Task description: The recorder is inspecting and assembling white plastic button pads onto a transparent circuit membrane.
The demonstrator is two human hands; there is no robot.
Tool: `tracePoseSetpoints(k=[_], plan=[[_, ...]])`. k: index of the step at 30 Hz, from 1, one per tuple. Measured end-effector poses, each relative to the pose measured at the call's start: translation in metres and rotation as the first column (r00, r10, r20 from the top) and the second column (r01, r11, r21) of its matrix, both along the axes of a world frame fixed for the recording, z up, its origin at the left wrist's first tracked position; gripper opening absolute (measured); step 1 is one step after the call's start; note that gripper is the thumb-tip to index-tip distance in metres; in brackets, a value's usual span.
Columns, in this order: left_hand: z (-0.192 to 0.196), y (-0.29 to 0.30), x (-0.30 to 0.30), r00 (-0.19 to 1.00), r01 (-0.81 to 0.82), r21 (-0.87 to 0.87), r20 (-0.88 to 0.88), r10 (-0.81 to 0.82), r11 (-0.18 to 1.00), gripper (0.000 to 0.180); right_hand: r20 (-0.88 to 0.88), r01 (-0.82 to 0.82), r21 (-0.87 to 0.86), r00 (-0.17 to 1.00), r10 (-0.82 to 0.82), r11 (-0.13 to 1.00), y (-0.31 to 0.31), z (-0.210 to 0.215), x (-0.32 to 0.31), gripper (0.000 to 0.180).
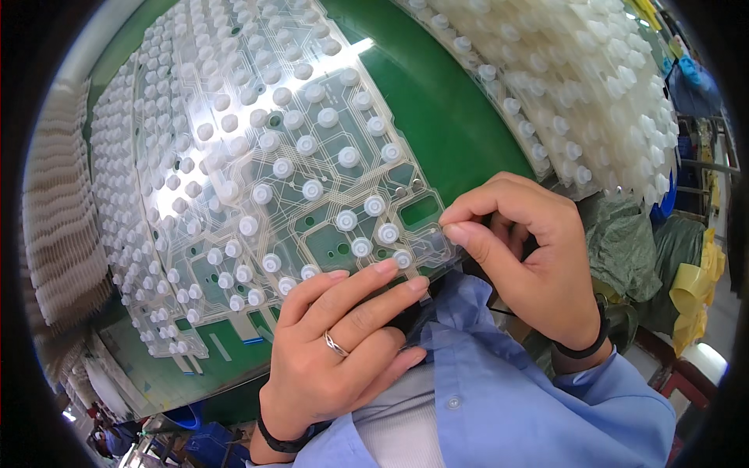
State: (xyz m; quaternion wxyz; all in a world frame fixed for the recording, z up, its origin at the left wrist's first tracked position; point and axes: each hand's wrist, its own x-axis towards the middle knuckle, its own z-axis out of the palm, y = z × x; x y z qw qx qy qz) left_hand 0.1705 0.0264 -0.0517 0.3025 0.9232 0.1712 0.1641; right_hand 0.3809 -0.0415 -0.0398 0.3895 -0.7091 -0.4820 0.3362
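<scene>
A clear keyboard membrane sheet (328, 183) with printed traces and rows of white rubber domes lies on a green work surface. Further sheets of the same kind lie alongside it to the left. My left hand (335, 347) has its fingers stretched out, with the fingertips at the sheet's near edge beside the lowest domes. A ring is on one finger. At the sheet's right corner my right hand (524, 246) is closed, thumb and forefinger pinched at the clear edge. Whether anything small sits between those fingertips is hidden.
A tall stack of domed sheets (562, 86) stands at the right on the green table (437, 109). Another layered stack (62, 203) rises at the left edge. Grey-green plastic bags (624, 242) and yellow pieces (701, 285) are beyond my right arm. A blue bin (214, 444) shows below the table.
</scene>
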Motion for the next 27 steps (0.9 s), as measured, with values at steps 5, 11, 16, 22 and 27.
tracePoseSetpoints(k=[5,11,16,22,27], plan=[[0.0,0.0,0.0,1.0,-0.005,0.001,-0.004,0.005,1.0,0.025,0.003,0.007,0.005,1.0,-0.007,1.0,0.001,0.0,-0.001,0.007],[-0.001,0.001,0.0,1.0,0.009,0.02,-0.012,-0.009,1.0,0.025,0.0,0.029,0.015,1.0,-0.029,0.999,0.001,-0.003,-0.005,0.008],[-0.002,-0.004,0.001,0.998,0.006,0.079,-0.059,-0.001,0.997,0.026,0.071,-0.03,0.064,0.997,0.025,0.998,-0.002,-0.005,-0.003,0.011],[0.001,-0.004,0.004,0.997,-0.002,0.065,-0.075,0.006,0.998,0.026,0.297,0.011,0.066,0.954,-0.03,0.998,-0.004,-0.003,-0.011,0.022],[0.012,-0.004,-0.01,0.999,-0.036,0.047,-0.033,0.038,0.998,0.027,0.077,0.202,0.054,0.976,-0.206,0.978,-0.013,-0.008,-0.013,0.015]])
